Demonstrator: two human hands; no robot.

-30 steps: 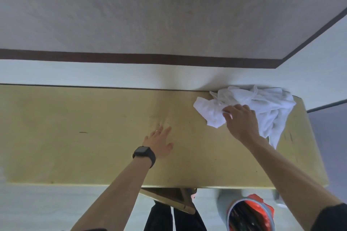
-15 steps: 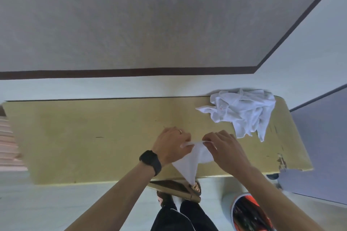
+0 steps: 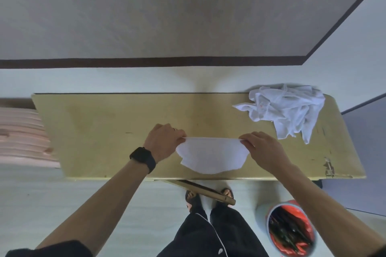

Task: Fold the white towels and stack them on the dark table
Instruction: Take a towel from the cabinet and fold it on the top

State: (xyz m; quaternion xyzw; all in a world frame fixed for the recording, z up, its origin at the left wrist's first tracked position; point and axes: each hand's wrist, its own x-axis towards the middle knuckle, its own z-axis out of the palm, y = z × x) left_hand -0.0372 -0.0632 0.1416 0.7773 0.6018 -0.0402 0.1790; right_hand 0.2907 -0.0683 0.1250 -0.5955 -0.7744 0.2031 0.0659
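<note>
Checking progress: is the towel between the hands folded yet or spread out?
Spread out: the towel is stretched flat between the left hand and right hand, each pinching a top corner.

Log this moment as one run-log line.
towel: held stretched between hands | left hand: pinches its left corner | right hand: pinches its right corner | towel pile: crumpled on table, far right

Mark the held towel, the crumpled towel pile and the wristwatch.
held towel (image 3: 211, 154), head view, middle of the cloth
crumpled towel pile (image 3: 288, 110), head view, middle of the heap
wristwatch (image 3: 141, 155), head view, its dark face
</note>
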